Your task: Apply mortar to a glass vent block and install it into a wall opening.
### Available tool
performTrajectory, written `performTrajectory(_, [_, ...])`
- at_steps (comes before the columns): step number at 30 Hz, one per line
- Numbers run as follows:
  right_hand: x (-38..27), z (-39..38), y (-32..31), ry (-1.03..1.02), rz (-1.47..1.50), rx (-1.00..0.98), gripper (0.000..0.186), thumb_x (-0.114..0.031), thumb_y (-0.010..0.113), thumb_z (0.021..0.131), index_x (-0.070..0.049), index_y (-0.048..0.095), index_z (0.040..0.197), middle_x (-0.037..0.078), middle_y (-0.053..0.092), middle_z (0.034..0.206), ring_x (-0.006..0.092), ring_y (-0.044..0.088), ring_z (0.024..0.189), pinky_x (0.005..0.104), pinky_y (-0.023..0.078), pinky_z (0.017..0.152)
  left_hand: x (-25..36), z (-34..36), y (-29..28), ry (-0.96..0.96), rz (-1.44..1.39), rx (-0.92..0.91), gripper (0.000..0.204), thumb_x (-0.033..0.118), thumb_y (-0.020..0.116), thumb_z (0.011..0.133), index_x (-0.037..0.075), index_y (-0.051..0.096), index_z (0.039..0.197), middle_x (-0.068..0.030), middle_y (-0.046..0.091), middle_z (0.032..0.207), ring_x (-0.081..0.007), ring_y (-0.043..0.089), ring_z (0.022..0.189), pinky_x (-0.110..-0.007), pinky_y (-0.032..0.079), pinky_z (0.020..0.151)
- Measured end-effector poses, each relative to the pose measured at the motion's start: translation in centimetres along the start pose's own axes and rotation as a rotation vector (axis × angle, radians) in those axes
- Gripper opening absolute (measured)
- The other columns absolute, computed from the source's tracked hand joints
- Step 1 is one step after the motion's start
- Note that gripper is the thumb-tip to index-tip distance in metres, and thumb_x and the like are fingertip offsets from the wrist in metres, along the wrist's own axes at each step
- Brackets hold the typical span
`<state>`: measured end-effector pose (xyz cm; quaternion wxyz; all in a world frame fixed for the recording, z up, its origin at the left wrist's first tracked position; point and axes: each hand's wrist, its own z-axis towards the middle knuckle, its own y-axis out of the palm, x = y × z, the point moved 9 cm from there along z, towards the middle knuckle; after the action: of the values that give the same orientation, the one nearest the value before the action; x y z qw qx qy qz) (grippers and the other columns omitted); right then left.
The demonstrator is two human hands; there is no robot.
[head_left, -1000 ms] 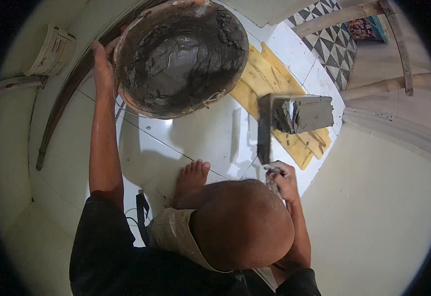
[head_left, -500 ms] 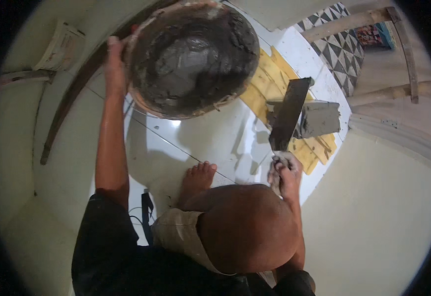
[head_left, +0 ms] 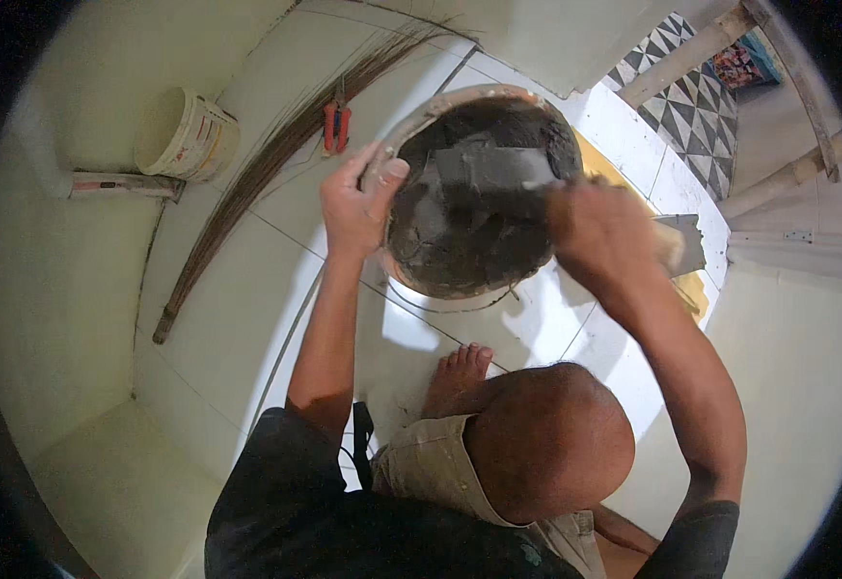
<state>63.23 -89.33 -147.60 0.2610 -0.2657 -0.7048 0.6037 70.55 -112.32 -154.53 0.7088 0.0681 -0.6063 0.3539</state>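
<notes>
A round basin (head_left: pixel 484 93) of wet grey mortar (head_left: pixel 440 246) stands on the tiled floor before me. My left hand (head_left: pixel 355 203) grips its rim on the left side, with the thumb over the edge. Above the basin's right side, my right hand (head_left: pixel 599 227) is closed round the handle of a rectangular trowel (head_left: pixel 493 172), somewhat blurred. The trowel's blade lies in the mortar, its surface coated grey. Partly behind my right hand, a flat grey mortar-smeared piece (head_left: pixel 688 236) rests on a yellow sheet (head_left: pixel 602 166).
Left of the basin lie a long stick broom (head_left: pixel 238 198) and red-handled pliers (head_left: pixel 336 127). A white bucket (head_left: pixel 190 135) lies tilted by the left wall. Wooden poles (head_left: pixel 696 56) stand at the far right. My bare foot (head_left: pixel 460 372) is close to the basin's near side.
My right hand has swung up and left, carrying the trowel from over the yellow sheet into the basin's mortar. My left hand still holds the rim. The whole view has shifted.
</notes>
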Motion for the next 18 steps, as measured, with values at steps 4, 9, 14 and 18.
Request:
performTrajectory(4, [-5.0, 1.5, 4.8, -0.073, -0.231, -0.124, 0.015, -0.012, 0.057, 0.084, -0.003, 0.068, 0.089, 0.017, 0.067, 0.085, 0.0287, 0.068, 0.081, 0.0418, 0.054, 0.071, 0.9, -1.1, 0.7, 0.014, -0.004, 0.003, 0.063, 0.042, 0.077, 0.081, -0.009, 0.064, 0.115, -0.0179, 0.069, 0.101, -0.0205, 0.065, 0.093, -0.032, 0.049, 0.086])
performTrajectory(9, [-4.9, 0.5, 4.0, -0.146, 0.058, -0.113, 0.014, -0.011, 0.060, 0.082, -0.006, 0.073, 0.077, 0.016, 0.071, 0.080, 0.0285, 0.072, 0.078, 0.0383, 0.057, 0.065, 1.3, -1.9, 0.7, -0.018, -0.049, 0.007, 0.063, 0.043, 0.078, 0.079, -0.007, 0.064, 0.115, -0.0161, 0.069, 0.100, -0.0199, 0.065, 0.093, -0.031, 0.049, 0.084])
performTrajectory(14, [-2.7, -0.3, 5.0, -0.006, 0.235, -0.206, 0.015, -0.010, 0.059, 0.082, -0.003, 0.072, 0.078, 0.021, 0.070, 0.081, 0.0345, 0.071, 0.076, 0.0430, 0.057, 0.066, 1.4, -2.5, 1.2, 0.040, -0.027, 0.011, 0.068, 0.054, 0.071, 0.083, -0.006, 0.064, 0.116, -0.0159, 0.069, 0.101, -0.0200, 0.064, 0.092, -0.032, 0.049, 0.083])
performTrajectory(18, [-0.3, -1.2, 5.6, 0.076, 0.312, -0.247, 0.015, -0.009, 0.058, 0.081, -0.001, 0.071, 0.078, 0.022, 0.069, 0.080, 0.0353, 0.071, 0.076, 0.0427, 0.058, 0.065, -1.0, -2.4, 1.0, 0.118, -0.099, 0.056, 0.068, 0.056, 0.059, 0.091, -0.007, 0.064, 0.115, -0.0167, 0.069, 0.101, -0.0206, 0.064, 0.093, -0.033, 0.049, 0.085])
